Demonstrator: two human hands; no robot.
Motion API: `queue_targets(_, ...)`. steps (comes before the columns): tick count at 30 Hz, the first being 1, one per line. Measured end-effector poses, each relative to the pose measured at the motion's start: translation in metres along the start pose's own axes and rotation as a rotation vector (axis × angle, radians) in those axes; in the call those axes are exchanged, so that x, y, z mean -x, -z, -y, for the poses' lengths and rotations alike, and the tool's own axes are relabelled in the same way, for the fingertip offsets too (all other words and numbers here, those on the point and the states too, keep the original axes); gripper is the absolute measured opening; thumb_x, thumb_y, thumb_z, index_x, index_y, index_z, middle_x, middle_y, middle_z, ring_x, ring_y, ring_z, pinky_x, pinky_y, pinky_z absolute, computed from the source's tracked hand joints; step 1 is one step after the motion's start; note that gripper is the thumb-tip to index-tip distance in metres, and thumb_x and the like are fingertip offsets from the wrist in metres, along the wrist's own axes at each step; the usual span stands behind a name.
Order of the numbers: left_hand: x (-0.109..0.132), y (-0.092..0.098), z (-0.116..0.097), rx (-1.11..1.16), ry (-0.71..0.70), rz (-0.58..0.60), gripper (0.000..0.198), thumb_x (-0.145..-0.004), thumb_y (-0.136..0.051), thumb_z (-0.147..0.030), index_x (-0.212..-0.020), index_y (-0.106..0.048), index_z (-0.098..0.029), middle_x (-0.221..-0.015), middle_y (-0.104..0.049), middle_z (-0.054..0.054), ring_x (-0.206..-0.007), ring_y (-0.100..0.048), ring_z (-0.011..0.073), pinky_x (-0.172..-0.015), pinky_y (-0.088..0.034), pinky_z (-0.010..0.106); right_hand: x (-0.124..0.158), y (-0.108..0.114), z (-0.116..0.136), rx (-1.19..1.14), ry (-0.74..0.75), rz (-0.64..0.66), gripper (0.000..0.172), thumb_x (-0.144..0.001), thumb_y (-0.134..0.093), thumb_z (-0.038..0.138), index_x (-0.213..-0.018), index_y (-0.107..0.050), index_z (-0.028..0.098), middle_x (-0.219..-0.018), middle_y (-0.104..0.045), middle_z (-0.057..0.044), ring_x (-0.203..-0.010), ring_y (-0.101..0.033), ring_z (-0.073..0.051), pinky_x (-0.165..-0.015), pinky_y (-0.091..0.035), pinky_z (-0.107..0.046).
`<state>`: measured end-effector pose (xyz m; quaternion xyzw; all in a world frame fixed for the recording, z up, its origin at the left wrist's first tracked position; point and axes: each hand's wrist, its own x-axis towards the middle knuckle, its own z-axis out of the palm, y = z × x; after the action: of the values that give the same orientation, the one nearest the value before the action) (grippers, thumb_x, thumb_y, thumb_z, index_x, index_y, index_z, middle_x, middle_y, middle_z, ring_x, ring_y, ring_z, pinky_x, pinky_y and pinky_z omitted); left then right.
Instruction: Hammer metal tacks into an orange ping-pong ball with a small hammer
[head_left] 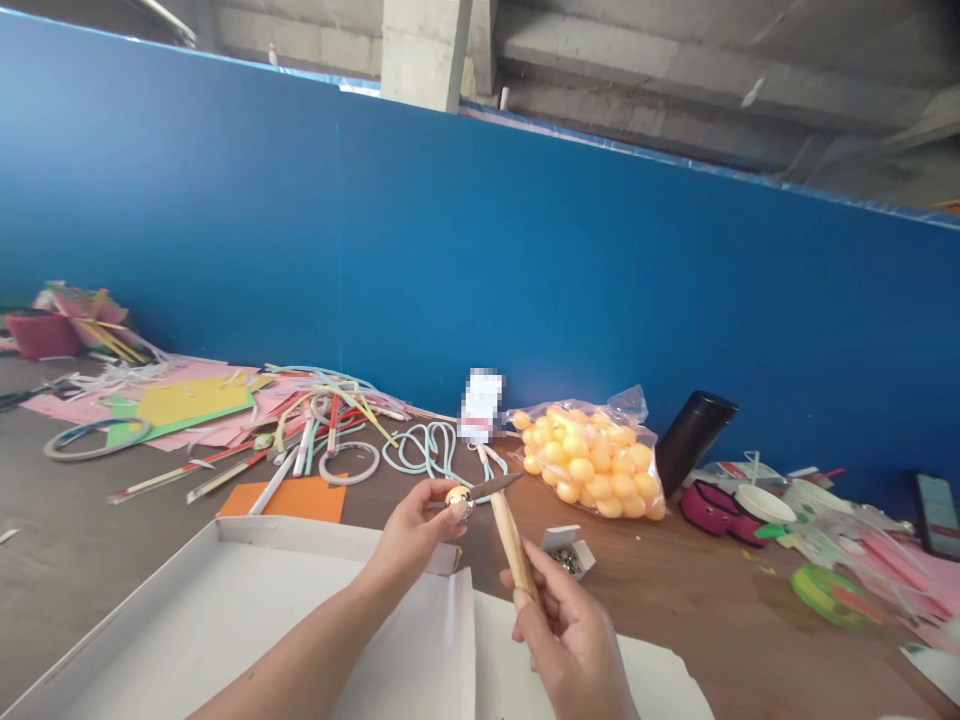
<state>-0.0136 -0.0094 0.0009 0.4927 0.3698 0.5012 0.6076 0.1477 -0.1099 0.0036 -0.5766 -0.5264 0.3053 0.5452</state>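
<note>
Head view: one orange-and-silver ball [456, 500], above the table [675, 590] near the white box's [247, 580] far right corner, pinched in left hand [411, 525] fingertips; one wooden-handled tool [511, 545], right hand [574, 630] fingers curled round it. Advisable: steady pinch, fingertips clear of dark head [491, 488].

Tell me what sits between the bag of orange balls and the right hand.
In the head view, an open white box sits between the bag and right hand.

Wooden-handled tool [511, 541]: tilted, dark tapered head [495, 487] | yellow ball [454, 495]: silvery lower part, by head's left end
</note>
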Motion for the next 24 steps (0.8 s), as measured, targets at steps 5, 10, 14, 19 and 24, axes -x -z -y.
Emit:
queue_targets(5, 0.002, 0.0, -0.003, 0.073, 0.01, 0.021, 0.036, -0.072, -0.065, -0.037, -0.1, -0.059, -0.017, -0.1, -0.063, 0.008, -0.091, -0.062, 0.0204, -0.084, -0.05, 0.036, 0.002, 0.001, 0.0, -0.054, 0.005, -0.093, 0.05, -0.074, -0.061, 0.037, -0.119, -0.058, 0.015, -0.09, -0.072, -0.012, -0.052, -0.061, -0.015, -0.037, -0.048, -0.02)
queue_targets(10, 0.002, -0.002, -0.004, 0.035, -0.007, -0.008, 0.034, -0.071, -0.066, -0.037, -0.099, -0.059, -0.017, -0.097, -0.063, 0.006, -0.089, -0.061, 0.019, -0.082, -0.051, 0.035, 0.003, 0.0, -0.001, 0.026, 0.027, -0.055, 0.05, -0.077, -0.057, 0.042, -0.12, -0.057, 0.016, -0.093, -0.072, -0.012, -0.054, -0.063, -0.016, -0.044, -0.053, -0.023)
queue_targets(14, 0.002, -0.002, -0.004, 0.01, 0.014, -0.016, 0.036, -0.07, -0.067, -0.037, -0.099, -0.059, -0.017, -0.093, -0.063, 0.005, -0.085, -0.061, 0.0171, -0.081, -0.051, 0.034, 0.002, 0.0, -0.003, 0.097, 0.074, -0.001, 0.047, -0.077, -0.055, 0.041, -0.118, -0.06, 0.018, -0.095, -0.072, -0.013, -0.073, -0.068, -0.022, -0.054, -0.056, -0.024)
queue_targets(19, -0.002, -0.001, 0.002, 0.025, -0.016, -0.045, 0.036, -0.068, -0.069, -0.037, -0.097, -0.06, -0.017, -0.091, -0.064, 0.005, -0.082, -0.061, 0.0166, -0.078, -0.053, 0.033, 0.0, 0.001, -0.006, 0.085, 0.048, -0.06, 0.049, -0.076, -0.058, 0.04, -0.118, -0.059, 0.017, -0.092, -0.073, -0.012, -0.062, -0.067, -0.02, -0.043, -0.052, -0.021)
queue_targets(24, -0.007, -0.002, 0.01, 0.055, -0.008, -0.093, 0.036, -0.062, -0.073, -0.035, -0.09, -0.06, -0.015, -0.081, -0.063, 0.004, -0.069, -0.061, 0.015, -0.07, -0.054, 0.033, -0.002, 0.0, -0.014, 0.11, 0.024, -0.053, 0.048, -0.072, -0.06, 0.045, -0.112, -0.063, 0.018, -0.086, -0.074, -0.01, -0.052, -0.063, -0.017, -0.029, -0.043, -0.018)
